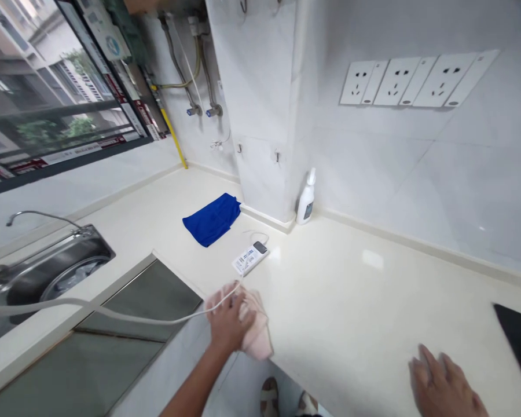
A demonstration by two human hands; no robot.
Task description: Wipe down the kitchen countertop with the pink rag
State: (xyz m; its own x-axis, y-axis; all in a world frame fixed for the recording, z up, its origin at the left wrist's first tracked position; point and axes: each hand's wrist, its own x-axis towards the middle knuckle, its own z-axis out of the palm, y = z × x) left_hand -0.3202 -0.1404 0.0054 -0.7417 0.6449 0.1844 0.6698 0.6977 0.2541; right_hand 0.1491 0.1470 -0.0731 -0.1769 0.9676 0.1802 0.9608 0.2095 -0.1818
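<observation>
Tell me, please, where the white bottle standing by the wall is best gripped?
Grip the white bottle around its body, coming from the front over the open counter. It stands upright against the wall corner, so the back is blocked, and the slim nozzle offers poor hold.

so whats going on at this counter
A person's left hand presses a pink cloth onto the edge of the pale countertop, with a white cable running across that hand. The right hand rests flat on the counter. Beyond lie a power strip, a blue cloth and a white bottle.
</observation>
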